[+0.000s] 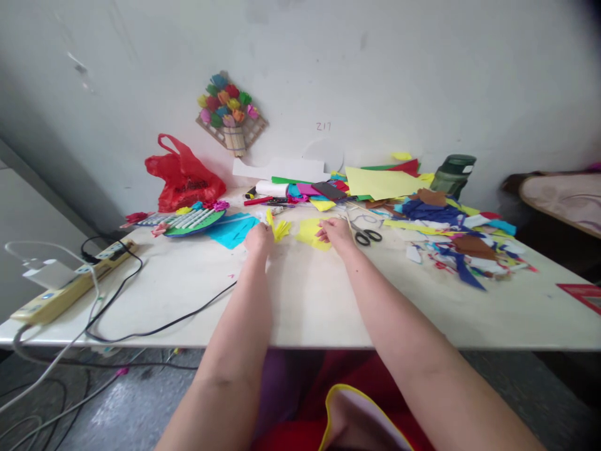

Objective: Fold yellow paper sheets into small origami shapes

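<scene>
At the far left of the white worktop (305, 300) lies a cream power strip (70, 285) with a white adapter (47, 272) plugged in, and a black cable (154, 326) trails from it across the surface. Behind it a red plastic bag (184, 178) leans against the wall. Next comes a flat paper craft (190, 220) with white rolled strips on a green and blue base, then a turquoise sheet (232, 230). On the wall above hangs a paper-flower bouquet (230, 113).

The left hand (259, 238) is curled with its fingers closed on a fringed yellow paper piece (280, 229), which lies on the worktop just right of the turquoise sheet. Just beside it, a flat yellow paper scrap (308, 233) lies on the worktop between the 2 hands. The right hand (335, 232) rests on the right edge of that scrap, fingers bent down and pressing on it; whether it pinches the paper or only touches it cannot be told.

Just right of that hand lie black-handled scissors (367, 235). Behind them are stacked coloured sheets, with a large yellow sheet (380, 183) on top. Further right spreads a heap of paper offcuts (462, 241) in blue, brown, white and yellow, and a dark green bottle (453, 174) stands near the wall. A red frame corner (582, 293) shows at the right edge.
</scene>
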Tool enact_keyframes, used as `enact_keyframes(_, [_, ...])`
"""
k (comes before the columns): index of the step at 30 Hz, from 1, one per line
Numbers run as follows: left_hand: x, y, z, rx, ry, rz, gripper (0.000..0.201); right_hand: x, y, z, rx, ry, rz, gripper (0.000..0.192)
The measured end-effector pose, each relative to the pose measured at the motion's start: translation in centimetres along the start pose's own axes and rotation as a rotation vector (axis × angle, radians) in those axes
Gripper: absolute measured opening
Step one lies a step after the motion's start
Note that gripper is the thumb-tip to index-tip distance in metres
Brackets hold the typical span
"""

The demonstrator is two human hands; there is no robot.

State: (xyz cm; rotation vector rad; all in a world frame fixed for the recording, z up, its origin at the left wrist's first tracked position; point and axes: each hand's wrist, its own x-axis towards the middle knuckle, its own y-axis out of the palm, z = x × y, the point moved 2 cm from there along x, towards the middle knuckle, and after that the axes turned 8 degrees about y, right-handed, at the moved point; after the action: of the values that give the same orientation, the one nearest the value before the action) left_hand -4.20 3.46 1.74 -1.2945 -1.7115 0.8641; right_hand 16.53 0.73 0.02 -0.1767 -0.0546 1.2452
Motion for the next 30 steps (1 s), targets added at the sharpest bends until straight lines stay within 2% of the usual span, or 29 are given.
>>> enact_keyframes(6, [0.3,0.5,0.7,0.040,0.002,0.013,0.030,1.2,-1.3,-0.2,-0.409,-0.174,-0.204,0.018])
enact_keyframes(9, [0.5,0.8,1.0,0.025,-0.020,-0.003,0.024,1.4,-2.0,-0.1,-0.585,-0.251,-0.238,0.025])
enact_keyframes(13, [0.4,0.8,1.1,-0.024,-0.044,-0.068,0.020,1.1,-2.3,0.3,-0.775,-0.282,-0.144,0.029])
enact_keyframes(17, [-0.2,0.1,0.6,-0.082,-0.068,-0.238,0.021,0.9,-2.4,0.3,-0.931,-0.305,-0.022,0.036])
enact_keyframes(21, [-0.7,-0.1,-0.4,-0.131,0.032,-0.324,0.021,0.9,-2.1,0.3,-1.093,-0.433,0.069,0.038])
enact_keyframes(24, [-0.9,0.5,-1.2,-0.169,0.153,-0.291,0.020,0.9,-1.9,0.4,-1.095,-0.493,0.050,0.027])
enact_keyframes(27, [-0.9,1.2,-1.8,-0.232,0.259,-0.268,0.018,1.0,-2.0,0.5,-0.996,-0.532,0.008,0.021])
enact_keyframes(30, [-1.0,1.9,-2.3,-0.393,0.343,-0.189,0.016,1.5,-2.5,0.4,-0.796,-0.432,-0.066,0.017])
